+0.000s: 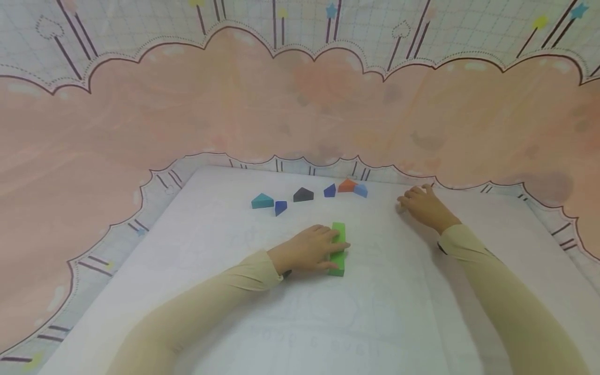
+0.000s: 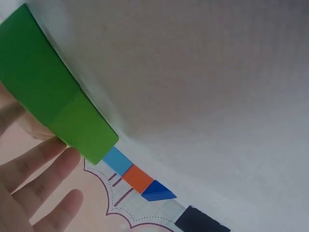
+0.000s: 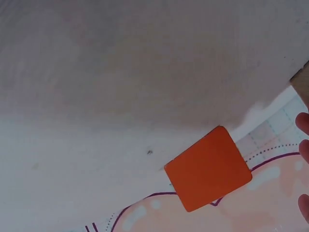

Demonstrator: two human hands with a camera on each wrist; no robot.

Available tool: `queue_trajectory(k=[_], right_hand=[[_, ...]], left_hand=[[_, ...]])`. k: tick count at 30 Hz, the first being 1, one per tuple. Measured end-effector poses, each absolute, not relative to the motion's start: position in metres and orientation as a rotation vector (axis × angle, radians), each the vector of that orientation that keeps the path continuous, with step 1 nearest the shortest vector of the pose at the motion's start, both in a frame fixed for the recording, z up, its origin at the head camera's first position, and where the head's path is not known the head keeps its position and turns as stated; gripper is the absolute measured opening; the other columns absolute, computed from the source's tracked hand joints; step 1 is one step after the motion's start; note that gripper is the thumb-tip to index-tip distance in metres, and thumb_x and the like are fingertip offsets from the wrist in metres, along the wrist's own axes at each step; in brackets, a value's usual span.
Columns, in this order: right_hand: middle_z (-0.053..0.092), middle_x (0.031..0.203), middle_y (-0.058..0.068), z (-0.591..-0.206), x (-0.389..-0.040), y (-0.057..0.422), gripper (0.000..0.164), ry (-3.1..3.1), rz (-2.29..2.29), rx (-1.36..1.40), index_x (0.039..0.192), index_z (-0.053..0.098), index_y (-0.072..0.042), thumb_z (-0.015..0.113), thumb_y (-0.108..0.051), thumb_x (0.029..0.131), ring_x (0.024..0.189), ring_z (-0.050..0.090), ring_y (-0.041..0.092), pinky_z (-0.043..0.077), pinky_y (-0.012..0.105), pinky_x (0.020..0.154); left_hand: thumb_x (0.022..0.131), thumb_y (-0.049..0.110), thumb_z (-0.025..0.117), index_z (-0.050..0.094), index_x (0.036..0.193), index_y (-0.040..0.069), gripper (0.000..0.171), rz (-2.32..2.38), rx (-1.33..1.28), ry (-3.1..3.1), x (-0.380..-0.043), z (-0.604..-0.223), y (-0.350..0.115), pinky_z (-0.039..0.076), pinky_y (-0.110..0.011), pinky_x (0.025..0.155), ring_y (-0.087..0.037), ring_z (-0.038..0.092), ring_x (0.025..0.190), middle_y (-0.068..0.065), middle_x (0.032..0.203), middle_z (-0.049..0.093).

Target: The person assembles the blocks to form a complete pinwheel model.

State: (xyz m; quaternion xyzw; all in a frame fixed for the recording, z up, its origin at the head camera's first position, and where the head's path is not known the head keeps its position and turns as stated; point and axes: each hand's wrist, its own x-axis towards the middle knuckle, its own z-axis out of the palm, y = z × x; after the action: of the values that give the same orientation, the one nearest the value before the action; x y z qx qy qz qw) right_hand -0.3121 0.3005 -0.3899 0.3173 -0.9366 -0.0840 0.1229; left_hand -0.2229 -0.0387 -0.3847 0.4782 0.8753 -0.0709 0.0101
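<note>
Two green blocks lie end to end in front of me, one a darker green in the left wrist view. My left hand rests across them, its fingers spread and fairly straight over the top. To the far right, my right hand pinches a small wood-coloured block, mostly covered by the fingers in the head view. Several fingertips show at the edge of the right wrist view. Near that block stands an orange block with a square face, hidden behind the hand in the head view.
Along the back lie a teal block, a dark blue block, a black block, another dark blue block, an orange block and a light blue block. A patterned cloth rises behind the white tabletop.
</note>
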Motion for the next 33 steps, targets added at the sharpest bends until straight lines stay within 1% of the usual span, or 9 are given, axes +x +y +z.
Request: queue_trajectory(k=[4,10,17,20,24,29,33], right_hand=[[0.065,0.107,0.016,-0.389,-0.312,0.296,0.029,-2.746,-0.289,0.927,0.111,0.062,-0.001,0.062,0.005,0.082,0.109,0.053,0.035,0.037,0.063,0.097],[0.066,0.105,0.014,-0.384,-0.307,0.286,0.026,-2.758,-0.283,0.927,0.108,0.065,-0.003,0.062,0.002,0.083,0.106,0.056,0.033,0.038,0.059,0.095],[0.067,0.100,0.014,-0.383,-0.300,0.271,0.023,-2.731,-0.276,0.982,0.105,0.067,-0.003,0.063,0.000,0.083,0.101,0.058,0.032,0.041,0.058,0.094],[0.067,0.099,0.014,-0.383,-0.299,0.268,0.021,-2.743,-0.257,0.987,0.104,0.067,-0.003,0.064,-0.003,0.083,0.101,0.058,0.032,0.041,0.058,0.094],[0.068,0.098,0.013,-0.383,-0.298,0.266,0.021,-2.744,-0.223,1.009,0.103,0.068,-0.003,0.067,-0.004,0.081,0.099,0.059,0.031,0.041,0.057,0.093],[0.068,0.094,0.012,-0.384,-0.296,0.261,0.021,-2.707,-0.209,1.039,0.099,0.069,-0.004,0.071,-0.004,0.078,0.095,0.059,0.030,0.042,0.056,0.091],[0.068,0.093,0.011,-0.384,-0.294,0.257,0.021,-2.713,-0.194,1.051,0.098,0.070,-0.005,0.072,-0.004,0.077,0.095,0.060,0.029,0.042,0.056,0.092]], left_hand=[[0.090,0.057,0.048,0.035,0.145,0.023,0.066,-0.188,1.453,2.733,-0.222,-0.381,-0.041,0.031,-0.039,0.115,-0.024,0.042,0.132,-0.009,0.144,0.043],[0.086,0.060,0.052,0.039,0.143,0.021,0.071,-0.159,1.432,2.752,-0.221,-0.377,-0.047,0.030,-0.039,0.115,-0.024,0.042,0.133,-0.008,0.143,0.045],[0.085,0.061,0.053,0.041,0.142,0.017,0.073,-0.164,1.432,2.760,-0.223,-0.383,-0.049,0.031,-0.038,0.115,-0.024,0.043,0.132,-0.008,0.142,0.046],[0.084,0.061,0.055,0.043,0.139,0.015,0.072,-0.148,1.419,2.772,-0.223,-0.384,-0.049,0.031,-0.038,0.115,-0.023,0.044,0.130,-0.007,0.141,0.047],[0.084,0.060,0.056,0.046,0.134,0.014,0.068,-0.130,1.399,2.782,-0.221,-0.383,-0.049,0.031,-0.038,0.115,-0.022,0.045,0.130,-0.007,0.141,0.047],[0.084,0.061,0.056,0.048,0.129,0.014,0.065,-0.134,1.403,2.792,-0.220,-0.381,-0.049,0.032,-0.038,0.114,-0.022,0.045,0.129,-0.006,0.139,0.048],[0.084,0.061,0.056,0.049,0.127,0.015,0.064,-0.134,1.399,2.796,-0.220,-0.382,-0.050,0.032,-0.039,0.114,-0.022,0.045,0.129,-0.006,0.140,0.048]])
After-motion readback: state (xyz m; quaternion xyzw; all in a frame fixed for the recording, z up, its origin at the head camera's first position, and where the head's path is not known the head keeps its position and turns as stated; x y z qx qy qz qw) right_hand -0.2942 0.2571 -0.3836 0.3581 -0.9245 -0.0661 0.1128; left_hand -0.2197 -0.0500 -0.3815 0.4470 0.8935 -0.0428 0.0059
